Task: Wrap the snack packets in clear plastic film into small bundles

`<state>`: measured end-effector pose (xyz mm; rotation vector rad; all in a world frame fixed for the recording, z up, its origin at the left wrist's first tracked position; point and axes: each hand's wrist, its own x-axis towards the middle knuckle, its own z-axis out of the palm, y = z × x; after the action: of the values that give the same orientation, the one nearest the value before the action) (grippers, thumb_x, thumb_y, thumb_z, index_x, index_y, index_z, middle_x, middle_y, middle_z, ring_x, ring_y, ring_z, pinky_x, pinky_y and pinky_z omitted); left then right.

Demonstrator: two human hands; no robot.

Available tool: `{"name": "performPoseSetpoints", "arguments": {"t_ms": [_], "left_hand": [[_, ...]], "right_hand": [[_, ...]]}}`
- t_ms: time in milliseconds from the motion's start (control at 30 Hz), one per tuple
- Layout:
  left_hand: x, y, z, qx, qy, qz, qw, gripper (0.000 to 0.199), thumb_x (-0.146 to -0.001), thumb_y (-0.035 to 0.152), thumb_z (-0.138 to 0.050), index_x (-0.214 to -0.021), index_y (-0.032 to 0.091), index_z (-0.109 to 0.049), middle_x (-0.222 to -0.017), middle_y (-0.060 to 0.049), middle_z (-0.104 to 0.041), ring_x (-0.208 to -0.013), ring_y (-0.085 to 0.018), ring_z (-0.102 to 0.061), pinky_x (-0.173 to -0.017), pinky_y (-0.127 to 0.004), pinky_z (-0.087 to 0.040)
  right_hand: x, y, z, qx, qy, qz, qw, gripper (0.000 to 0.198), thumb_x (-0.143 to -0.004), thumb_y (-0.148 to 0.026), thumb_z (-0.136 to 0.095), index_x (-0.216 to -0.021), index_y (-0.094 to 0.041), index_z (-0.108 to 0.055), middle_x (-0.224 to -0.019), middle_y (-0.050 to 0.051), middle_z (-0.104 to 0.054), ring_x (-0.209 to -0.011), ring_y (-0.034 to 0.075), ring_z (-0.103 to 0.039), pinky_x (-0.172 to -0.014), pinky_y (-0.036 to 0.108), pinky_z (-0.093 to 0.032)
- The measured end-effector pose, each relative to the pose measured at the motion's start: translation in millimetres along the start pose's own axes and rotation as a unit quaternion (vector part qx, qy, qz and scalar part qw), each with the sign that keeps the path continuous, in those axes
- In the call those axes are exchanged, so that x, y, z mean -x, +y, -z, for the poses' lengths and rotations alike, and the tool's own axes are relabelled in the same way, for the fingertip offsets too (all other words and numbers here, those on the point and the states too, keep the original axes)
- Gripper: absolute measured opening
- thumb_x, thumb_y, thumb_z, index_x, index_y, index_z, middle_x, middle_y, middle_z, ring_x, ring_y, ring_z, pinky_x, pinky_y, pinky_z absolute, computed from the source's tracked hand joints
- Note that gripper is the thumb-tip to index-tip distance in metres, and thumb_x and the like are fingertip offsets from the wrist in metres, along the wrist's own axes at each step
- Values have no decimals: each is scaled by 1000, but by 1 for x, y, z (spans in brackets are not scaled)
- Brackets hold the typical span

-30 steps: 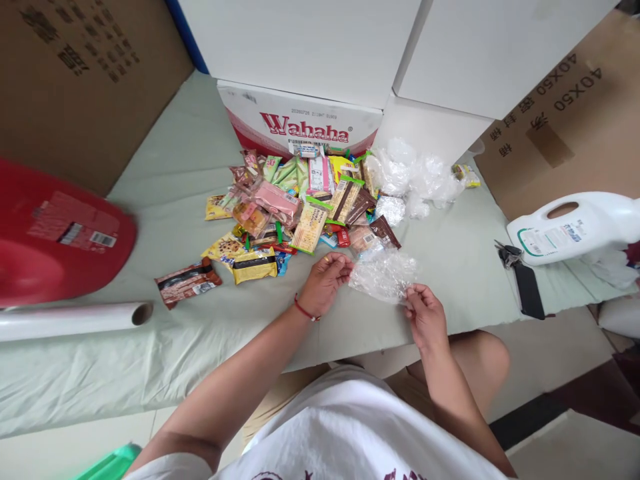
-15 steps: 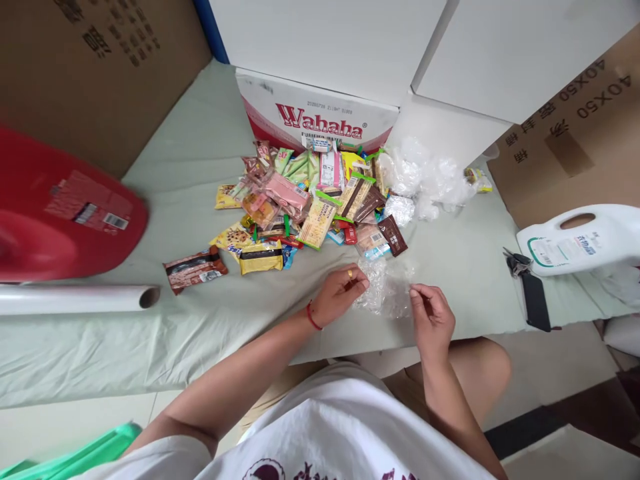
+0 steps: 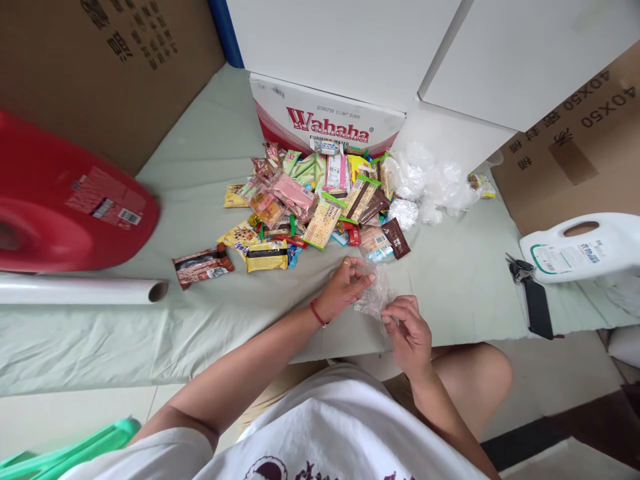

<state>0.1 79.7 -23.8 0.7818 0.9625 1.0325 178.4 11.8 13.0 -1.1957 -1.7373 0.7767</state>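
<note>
A crumpled clear plastic bag (image 3: 376, 291) is held low over the green cloth, near its front edge. My left hand (image 3: 349, 285), with a ring and a red wrist cord, pinches its left side. On the right, the thumb and fingers of my right hand (image 3: 407, 328) are closed on the bag's lower edge. Just beyond lies a heap of wrapped snacks: a brown packet (image 3: 396, 239), a rice cracker bar (image 3: 323, 222), a pink packet (image 3: 294, 193) and a yellow packet (image 3: 267, 257). A brown wrapped snack (image 3: 203, 265) lies apart at the left.
Crumpled clear bags (image 3: 430, 180) are piled right of the snacks, before a Wahaha carton (image 3: 330, 113). A red jug (image 3: 113, 207) and a plastic film roll (image 3: 80, 289) stand left. A white detergent bottle (image 3: 580, 247), keys (image 3: 520, 269) and a black phone (image 3: 538, 310) lie right.
My right hand has moved left, closer to my left hand. The clear bag, stretched between the hands before, is now bunched together. The view has shifted slightly.
</note>
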Motion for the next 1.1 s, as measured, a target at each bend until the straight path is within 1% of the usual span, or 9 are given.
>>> {"name": "performPoseSetpoints", "arguments": {"t_ms": [200, 333, 467, 533, 633, 767, 900, 1000, 1100], "left_hand": [[0, 3, 5, -22, -54, -41, 997, 42, -73, 53, -82, -81, 18, -60, -66, 6, -53, -58, -8, -43, -56, -22, -34], [11, 14, 18, 46, -59, 5, 997, 36, -73, 45, -83, -81, 19, -60, -64, 6, -51, -55, -7, -42, -51, -21, -32], [33, 26, 33, 141, -60, 37, 987, 28, -70, 33, -86, -79, 19, -63, -99, -5, -69, -92, -17, -67, -78, -30, -56], [45, 29, 42, 181, -60, 66, 979, 28, -69, 29, -86, -78, 20, -62, -109, -6, -72, -111, -24, -68, -90, -40, -60], [58, 30, 58, 195, -30, 82, 977, 29, -69, 26, -86, -79, 20, -59, -110, -6, -74, -117, -28, -69, -94, -44, -60], [65, 31, 80, 139, 33, 63, 988, 33, -71, 27, -87, -80, 20, -56, -113, -6, -75, -106, -24, -75, -88, -36, -63], [64, 32, 88, 41, 88, 83, 992, 41, -73, 29, -90, -85, 19, -52, -99, -4, -76, -85, -17, -78, -78, -28, -64], [61, 32, 82, 1, 127, 96, 987, 43, -78, 32, -87, -90, 20, -48, -88, 0, -74, -73, -14, -77, -61, -19, -59], [58, 30, 71, -13, 152, 93, 984, 39, -83, 32, -82, -91, 21, -45, -80, 3, -71, -64, -12, -75, -54, -16, -54]], "right_hand": [[8, 6, 11, -85, 49, -93, 991, 11, -95, -39, -69, -92, -30, -75, -84, 4, -63, -86, 23, -57, -80, 39, -48], [8, 15, 27, -187, 167, -228, 941, 24, -83, -50, -80, -90, -28, -73, -82, 2, -63, -75, 18, -55, -70, 33, -47], [6, 27, 49, -268, 198, -302, 893, 32, -69, -46, -90, -86, -24, -73, -79, 0, -62, -66, 13, -49, -58, 27, -42], [7, 32, 59, -281, 203, -321, 881, 35, -64, -44, -93, -84, -23, -74, -80, 1, -63, -65, 12, -49, -54, 25, -40], [9, 39, 70, -292, 208, -339, 870, 38, -60, -43, -96, -84, -22, -75, -80, 1, -63, -64, 11, -48, -50, 23, -38], [6, 53, 80, -283, 225, -343, 867, 43, -55, -44, -97, -81, -21, -74, -75, -1, -60, -63, 11, -47, -49, 22, -35], [-8, 75, 85, -212, 185, -327, 902, 44, -59, -51, -92, -81, -19, -72, -75, 0, -61, -64, 13, -46, -54, 26, -36], [-20, 80, 85, -26, 149, -261, 953, 38, -74, -54, -80, -86, -19, -71, -84, 6, -64, -73, 18, -52, -66, 33, -45], [-24, 61, 73, 176, 170, -116, 963, 30, -92, -47, -64, -100, -20, -72, -106, 13, -65, -98, 27, -57, -85, 43, -50]]}}
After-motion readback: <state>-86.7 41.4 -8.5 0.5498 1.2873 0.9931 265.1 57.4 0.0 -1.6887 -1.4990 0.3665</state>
